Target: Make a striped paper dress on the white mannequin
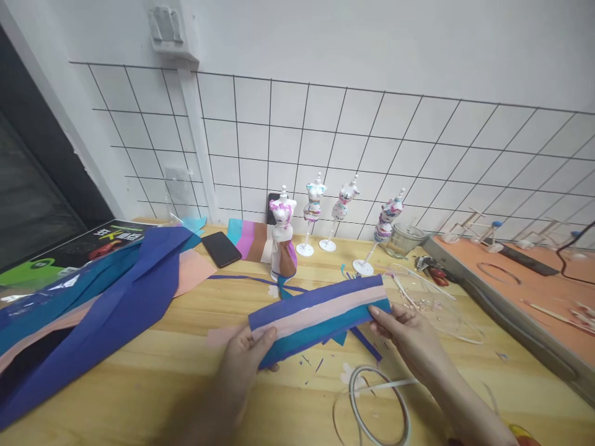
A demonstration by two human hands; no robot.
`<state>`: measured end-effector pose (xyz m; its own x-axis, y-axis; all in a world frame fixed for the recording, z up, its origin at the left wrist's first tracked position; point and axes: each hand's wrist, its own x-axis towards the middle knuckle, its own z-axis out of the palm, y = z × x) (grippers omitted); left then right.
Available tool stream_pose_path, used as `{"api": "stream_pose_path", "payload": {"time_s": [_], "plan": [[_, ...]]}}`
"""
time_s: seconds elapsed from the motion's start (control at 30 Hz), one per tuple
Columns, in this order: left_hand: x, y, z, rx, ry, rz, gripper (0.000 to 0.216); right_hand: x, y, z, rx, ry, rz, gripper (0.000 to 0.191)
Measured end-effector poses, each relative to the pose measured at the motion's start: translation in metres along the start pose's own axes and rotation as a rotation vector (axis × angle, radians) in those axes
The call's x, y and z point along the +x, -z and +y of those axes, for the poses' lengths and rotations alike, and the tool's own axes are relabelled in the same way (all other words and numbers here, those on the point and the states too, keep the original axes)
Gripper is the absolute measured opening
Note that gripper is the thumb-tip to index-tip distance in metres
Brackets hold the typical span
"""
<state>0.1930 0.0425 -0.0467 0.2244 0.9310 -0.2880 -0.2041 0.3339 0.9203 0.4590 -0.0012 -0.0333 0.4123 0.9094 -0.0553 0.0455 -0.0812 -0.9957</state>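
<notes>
A striped strip of paper [320, 314], purple, pale pink and teal, is stretched between my two hands above the wooden table. My left hand [248, 354] pinches its left end, thumb on top. At the right end, my right hand [402, 328] grips the lower corner between thumb and fingers. Behind the strip stands a small white mannequin [282, 217] with purple marks and a brown and purple skirt. Below the right hand lies a roll of double-sided tape [356, 406], partly unwound. Purple and teal scraps [365, 344] lie under the strip.
Three more painted mannequins [344, 201] stand near the wall grid, beside a glass jar [403, 240]. Large coloured sheets [139, 291] cover the left side, next to a black phone [222, 249]. An orange-topped board with a raised edge [520, 266] borders the right.
</notes>
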Motion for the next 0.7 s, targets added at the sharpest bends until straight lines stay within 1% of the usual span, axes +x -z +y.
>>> {"api": "stream_pose_path", "payload": {"time_s": [0.2, 0.3, 0.4, 0.57, 0.7], "plan": [[0.001, 0.004, 0.004, 0.092, -0.118, 0.13, 0.032, -0.006, -0.006, -0.003, -0.017, 0.0, -0.076, 0.038], [-0.002, 0.006, 0.007, 0.154, -0.169, 0.161, 0.032, -0.006, -0.005, -0.002, -0.005, 0.005, -0.085, 0.042], [-0.004, 0.007, 0.012, 0.212, -0.205, 0.154, 0.035, -0.004, -0.001, 0.002, 0.016, 0.003, -0.09, 0.041], [-0.005, 0.005, 0.012, 0.27, -0.22, 0.115, 0.038, -0.002, 0.001, 0.007, 0.041, -0.031, -0.119, 0.032], [-0.008, 0.006, 0.006, 0.302, -0.184, 0.024, 0.038, -0.003, 0.0, 0.007, 0.035, -0.044, -0.165, 0.032]]}}
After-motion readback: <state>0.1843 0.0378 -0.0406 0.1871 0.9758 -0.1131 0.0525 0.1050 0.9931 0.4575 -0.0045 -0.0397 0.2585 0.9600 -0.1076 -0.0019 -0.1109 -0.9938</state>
